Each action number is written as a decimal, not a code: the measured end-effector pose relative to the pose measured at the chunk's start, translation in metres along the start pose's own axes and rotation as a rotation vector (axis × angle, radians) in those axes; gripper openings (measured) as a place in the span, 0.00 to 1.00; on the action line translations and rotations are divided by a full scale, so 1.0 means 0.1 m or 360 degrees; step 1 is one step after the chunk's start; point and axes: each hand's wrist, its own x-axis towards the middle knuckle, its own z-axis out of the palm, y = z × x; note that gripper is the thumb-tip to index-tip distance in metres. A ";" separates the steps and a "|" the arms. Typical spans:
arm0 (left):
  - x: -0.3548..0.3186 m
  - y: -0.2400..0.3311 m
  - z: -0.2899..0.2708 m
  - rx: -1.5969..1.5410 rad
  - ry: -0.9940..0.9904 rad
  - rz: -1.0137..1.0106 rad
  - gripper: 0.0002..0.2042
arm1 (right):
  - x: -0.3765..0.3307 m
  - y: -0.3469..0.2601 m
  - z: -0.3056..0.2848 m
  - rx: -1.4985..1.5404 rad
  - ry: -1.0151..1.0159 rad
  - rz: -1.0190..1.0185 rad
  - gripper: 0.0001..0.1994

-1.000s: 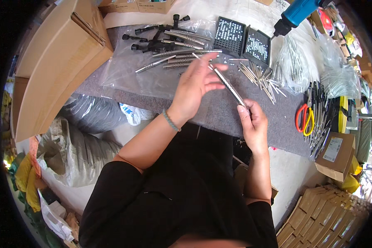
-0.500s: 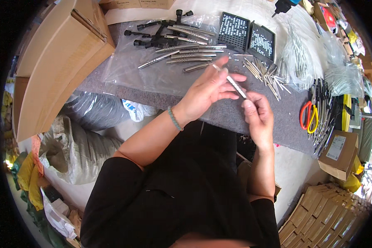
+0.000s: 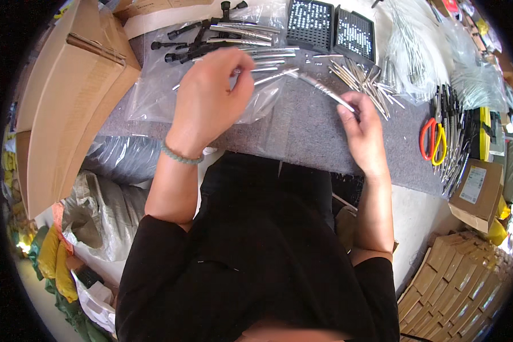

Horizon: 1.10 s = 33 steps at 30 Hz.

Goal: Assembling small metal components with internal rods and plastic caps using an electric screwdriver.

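Note:
My right hand pinches the near end of a slim, shiny metal tube with holes along it. The tube slants up and left over the grey mat. My left hand is raised over the left part of the mat, back of the hand up. Its fingers are curled, with thumb and forefinger tips close together; whatever may be between them cannot be made out. Behind it lie several similar metal tubes and black plastic fittings on a clear plastic bag, partly covered by the hand.
Two black perforated trays of small white pieces stand at the back. Loose thin rods lie right of centre. Red and yellow-handled scissors rest among dark tools. A large carton rises at left; bagged wires lie back right.
My left hand has let go of the tube and swung left over the metal parts, its fingers curling. My right hand keeps the tube and has moved slightly right and up.

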 end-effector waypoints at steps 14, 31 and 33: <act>-0.18 0.17 0.30 -0.0056 -0.0519 0.0029 0.08 | 0.07 0.02 0.19 -0.0404 0.0027 -0.0335 0.09; 0.29 -0.04 1.07 -0.0112 -0.0636 0.0907 0.09 | -0.02 0.21 -0.05 -0.0620 0.0192 -0.0407 0.08; 0.29 -0.05 1.07 -0.0125 -0.0614 0.0905 0.09 | 0.01 0.23 -0.03 -0.0599 0.0206 -0.0430 0.08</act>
